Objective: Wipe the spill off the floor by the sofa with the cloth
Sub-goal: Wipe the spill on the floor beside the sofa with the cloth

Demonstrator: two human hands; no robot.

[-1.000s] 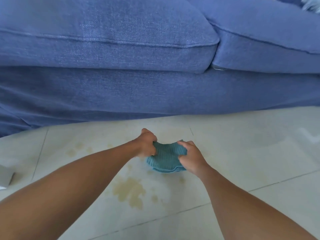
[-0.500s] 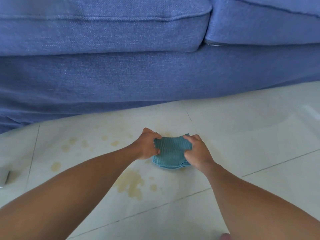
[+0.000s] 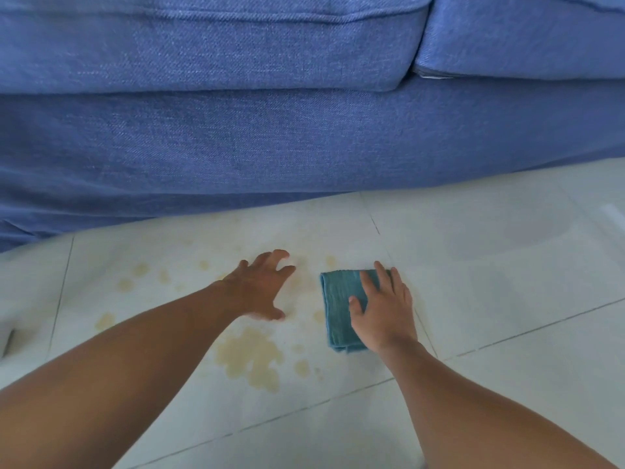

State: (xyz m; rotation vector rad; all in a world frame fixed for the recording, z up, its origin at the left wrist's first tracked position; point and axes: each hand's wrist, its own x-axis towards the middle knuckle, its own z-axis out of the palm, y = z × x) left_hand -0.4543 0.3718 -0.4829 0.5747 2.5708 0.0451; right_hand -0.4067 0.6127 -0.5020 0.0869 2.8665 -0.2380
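A folded teal cloth (image 3: 338, 306) lies flat on the pale tiled floor (image 3: 507, 299) just in front of the blue sofa (image 3: 270, 140). My right hand (image 3: 385, 309) presses flat on the cloth's right half, fingers spread. My left hand (image 3: 262, 286) hovers to the left of the cloth, fingers apart, holding nothing. A yellowish spill (image 3: 252, 358) forms a large blotch near my left forearm, with smaller drops (image 3: 140, 270) scattered to the left and up toward the sofa.
The sofa's base runs along the whole far side of the floor, its seat cushions (image 3: 203, 45) overhanging. A small grey object (image 3: 6, 340) shows at the left edge. Bare tiles extend to the right.
Both hands were gripping the bunched cloth. Now the cloth lies folded flat on the floor, my left hand has let go and moved left, and my right hand rests on it.
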